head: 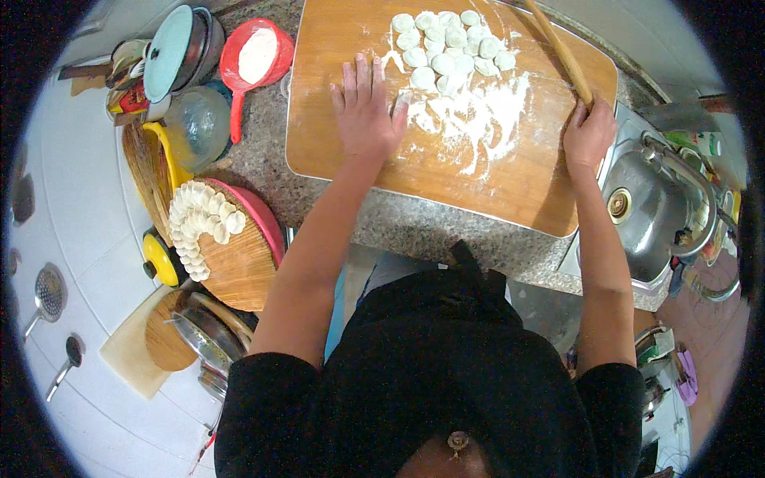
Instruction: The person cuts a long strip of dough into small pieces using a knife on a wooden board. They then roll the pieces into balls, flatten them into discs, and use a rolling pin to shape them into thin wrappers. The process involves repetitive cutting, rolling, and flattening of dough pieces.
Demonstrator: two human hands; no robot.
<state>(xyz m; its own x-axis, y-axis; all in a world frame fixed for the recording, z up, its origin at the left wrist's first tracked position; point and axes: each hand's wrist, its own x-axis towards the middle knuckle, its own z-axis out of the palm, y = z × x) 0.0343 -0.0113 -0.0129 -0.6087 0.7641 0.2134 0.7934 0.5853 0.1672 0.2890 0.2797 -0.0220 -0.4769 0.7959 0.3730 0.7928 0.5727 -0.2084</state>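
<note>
My left hand [369, 110] lies spread, palm down, over the wooden board [334, 36], with nothing in it. Flour whitens its thumb. In my right hand [590, 134] is the near end of a wooden rolling pin [559, 51], which slants up along the board's right side. Several flattened dough rounds [445, 51] sit in a cluster at the far middle of the board, some touching or overlapping. A patch of loose flour [484, 119] spreads between the rounds and me, to the right of my left hand.
A red ladle-like container [236, 116] of flour stands left of the board. Nearer me, shaped dough pieces [197, 221] curve across a round wooden lid or board [239, 269] over a pink basin [263, 212]. Right of the board is a steel sink [645, 215] with a faucet [687, 161].
</note>
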